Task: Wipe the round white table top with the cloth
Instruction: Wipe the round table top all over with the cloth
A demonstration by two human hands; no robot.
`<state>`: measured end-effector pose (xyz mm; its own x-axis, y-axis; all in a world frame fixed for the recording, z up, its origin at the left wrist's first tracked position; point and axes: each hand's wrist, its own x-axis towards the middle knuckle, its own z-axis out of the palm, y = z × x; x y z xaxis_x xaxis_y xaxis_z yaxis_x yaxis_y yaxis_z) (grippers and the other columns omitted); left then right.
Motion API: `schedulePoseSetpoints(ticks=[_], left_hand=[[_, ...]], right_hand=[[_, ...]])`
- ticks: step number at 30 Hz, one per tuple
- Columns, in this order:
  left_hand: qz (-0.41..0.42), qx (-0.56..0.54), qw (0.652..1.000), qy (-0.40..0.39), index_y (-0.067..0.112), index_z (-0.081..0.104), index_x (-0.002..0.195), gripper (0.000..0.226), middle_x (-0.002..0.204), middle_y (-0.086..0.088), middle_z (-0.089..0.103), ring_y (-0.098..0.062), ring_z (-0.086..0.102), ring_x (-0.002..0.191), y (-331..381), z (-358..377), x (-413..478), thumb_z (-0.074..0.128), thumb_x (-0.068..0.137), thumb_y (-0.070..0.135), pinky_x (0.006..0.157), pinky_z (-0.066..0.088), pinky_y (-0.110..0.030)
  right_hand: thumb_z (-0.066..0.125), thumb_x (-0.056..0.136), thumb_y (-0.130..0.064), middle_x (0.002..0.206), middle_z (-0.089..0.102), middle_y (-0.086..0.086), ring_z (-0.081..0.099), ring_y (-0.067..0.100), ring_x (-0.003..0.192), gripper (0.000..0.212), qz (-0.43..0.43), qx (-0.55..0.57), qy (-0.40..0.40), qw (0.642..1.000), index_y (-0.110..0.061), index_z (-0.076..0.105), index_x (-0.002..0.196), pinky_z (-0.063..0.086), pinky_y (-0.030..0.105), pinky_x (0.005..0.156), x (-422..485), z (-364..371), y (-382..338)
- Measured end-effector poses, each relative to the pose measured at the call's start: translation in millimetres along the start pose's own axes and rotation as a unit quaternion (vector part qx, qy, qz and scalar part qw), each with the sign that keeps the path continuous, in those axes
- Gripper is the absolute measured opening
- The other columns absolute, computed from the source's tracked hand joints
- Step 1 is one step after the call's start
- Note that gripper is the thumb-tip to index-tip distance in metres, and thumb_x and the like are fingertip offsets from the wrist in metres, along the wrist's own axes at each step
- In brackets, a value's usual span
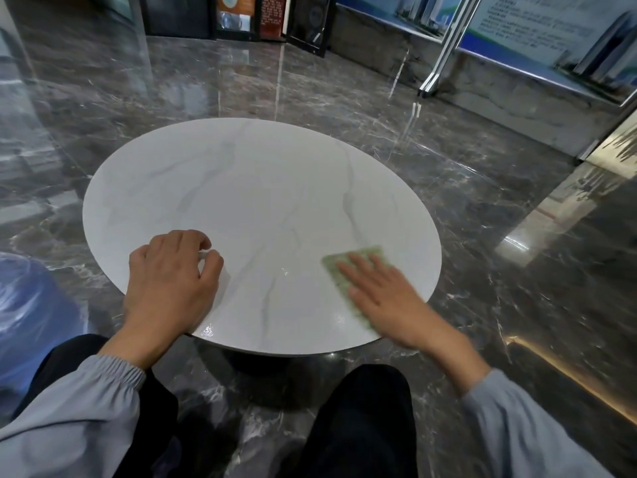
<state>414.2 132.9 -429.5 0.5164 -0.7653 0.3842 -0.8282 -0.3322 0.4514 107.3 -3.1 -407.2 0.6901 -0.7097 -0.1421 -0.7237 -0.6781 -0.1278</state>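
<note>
So, left to right. Blue shiny thing point(24, 298) at far left, well left of the left hand point(169, 281); can't tell what it is. Left hand sits on the near-left part of the table point(262, 188), wrist crossing the near rim. Fingers point(193, 238) curled under, thumb tucked toward them, loosely clenched. Something small and pale shows at the fingertips, too unclear to say whether it's gripped. Grey sleeve point(86, 408) on that arm, elastic cuff.

Between the hands: bare white top with faint grey veins running mostly away from the person, a couple of small glints on the surface. Dark pedestal base point(255, 363) shows under the near rim, dark trouser legs either side of it.

Right hand point(382, 298) is flat, palm down, fingers extended and together, pressing on the cloth point(339, 276). Not gripping it, just pinning it to the top. Hand is motion-blurred. Cloth is pale green, roughly rectangular, lying flat on the near-right part of the table, close to the rim. Most of it is under the palm; it sticks out ahead of the fingertips and to their left. Long axis runs diagonally, from the near rim under the wrist up and away toward the centre-left, roughly in line with the fingers. Far short edge points away from the person.

Right of that hand: dark marble floor point(482, 236), a lit strip point(579, 388) low on the right.
</note>
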Motion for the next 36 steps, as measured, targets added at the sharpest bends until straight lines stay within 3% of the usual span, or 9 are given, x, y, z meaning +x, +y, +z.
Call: schedulePoseSetpoints(ticks=[4, 6, 9, 14, 17, 19, 26, 31, 36], left_hand=[[-0.011, -0.011, 1.000, 0.007, 0.019, 0.062, 0.102, 0.027, 0.098, 0.001, 0.062, -0.029, 0.056, 0.096, -1, 1, 2, 0.041, 0.096, 0.036, 0.090, 0.038, -0.049], [-0.019, -0.017, 1.000, 0.011, 0.019, 0.062, 0.103, 0.020, 0.097, 0.000, 0.063, -0.028, 0.055, 0.095, -1, 3, 2, 0.046, 0.099, 0.032, 0.089, 0.038, -0.048], [-0.027, -0.035, 0.999, 0.026, 0.017, 0.062, 0.107, 0.028, 0.099, 0.000, 0.063, -0.028, 0.056, 0.097, -1, 3, 2, 0.042, 0.098, 0.036, 0.089, 0.038, -0.048], [-0.036, -0.095, 0.994, 0.044, 0.017, 0.063, 0.114, 0.028, 0.109, -0.002, 0.064, -0.027, 0.054, 0.107, -1, 1, 1, 0.043, 0.101, 0.032, 0.095, 0.036, -0.046], [-0.033, -0.123, 0.991, 0.048, 0.020, 0.062, 0.115, 0.036, 0.108, 0.003, 0.061, -0.024, 0.052, 0.110, -4, 0, 2, 0.036, 0.099, 0.039, 0.096, 0.036, -0.045], [-0.025, -0.135, 0.989, 0.051, 0.021, 0.061, 0.113, 0.036, 0.103, 0.009, 0.054, -0.024, 0.052, 0.108, -8, 0, 2, 0.034, 0.099, 0.040, 0.095, 0.037, -0.046], [-0.026, -0.139, 0.989, 0.045, 0.022, 0.063, 0.109, 0.037, 0.101, 0.011, 0.053, -0.022, 0.053, 0.105, -5, -1, 5, 0.035, 0.097, 0.043, 0.093, 0.040, -0.045], [-0.030, -0.145, 0.988, 0.053, 0.020, 0.062, 0.108, 0.037, 0.099, 0.010, 0.054, -0.014, 0.046, 0.099, -7, -2, 3, 0.034, 0.097, 0.043, 0.091, 0.038, -0.041], [-0.024, -0.140, 0.988, 0.057, 0.020, 0.061, 0.107, 0.036, 0.100, 0.010, 0.054, -0.011, 0.043, 0.097, -8, 0, 3, 0.035, 0.098, 0.043, 0.090, 0.036, -0.040]], right_hand=[[0.014, 0.115, -0.029, 0.171, -0.009, -0.003, -0.021, 0.007, 0.148, 0.051, 0.149, -0.007, -0.014, 0.989, -0.021, 0.008, 0.165, -0.018, 0.018, 0.112, 20, -29, 80], [0.013, 0.114, -0.024, 0.173, -0.007, 0.004, -0.019, 0.015, 0.156, 0.051, 0.201, 0.014, -0.009, 0.980, -0.013, 0.013, 0.165, -0.019, 0.028, 0.119, 32, -35, 95], [0.017, 0.111, -0.044, 0.173, -0.012, -0.007, -0.015, 0.027, 0.158, 0.057, 0.245, 0.022, -0.021, 0.969, -0.032, 0.003, 0.165, -0.011, 0.049, 0.124, 54, -30, 76], [0.015, 0.110, -0.052, 0.171, -0.014, -0.014, -0.020, 0.026, 0.157, 0.056, -0.008, -0.025, -0.028, 0.999, -0.048, -0.006, 0.161, -0.010, 0.053, 0.125, 53, -2, -49], [0.013, 0.108, -0.058, 0.170, -0.017, -0.019, -0.030, 0.019, 0.154, 0.056, -0.162, -0.007, -0.041, 0.986, -0.052, -0.007, 0.159, -0.022, 0.047, 0.122, 26, 15, -127], [0.012, 0.109, -0.058, 0.170, -0.019, -0.019, -0.033, 0.018, 0.153, 0.055, -0.207, -0.010, -0.048, 0.977, -0.050, -0.007, 0.160, -0.024, 0.047, 0.122, 15, 20, -148], [0.017, 0.111, -0.053, 0.172, -0.001, -0.019, -0.013, 0.018, 0.159, 0.053, -0.188, 0.014, -0.039, 0.981, -0.045, 0.012, 0.162, -0.004, 0.046, 0.127, 23, 5, -151], [0.017, 0.109, -0.057, 0.169, -0.012, -0.024, -0.026, 0.004, 0.153, 0.057, -0.202, 0.008, -0.038, 0.979, -0.049, 0.000, 0.162, -0.016, 0.041, 0.125, 44, 12, -140], [0.018, 0.109, -0.056, 0.171, -0.007, -0.021, -0.017, 0.007, 0.157, 0.055, -0.137, 0.008, -0.011, 0.991, -0.050, 0.001, 0.161, -0.011, 0.039, 0.126, 66, 8, -108]])
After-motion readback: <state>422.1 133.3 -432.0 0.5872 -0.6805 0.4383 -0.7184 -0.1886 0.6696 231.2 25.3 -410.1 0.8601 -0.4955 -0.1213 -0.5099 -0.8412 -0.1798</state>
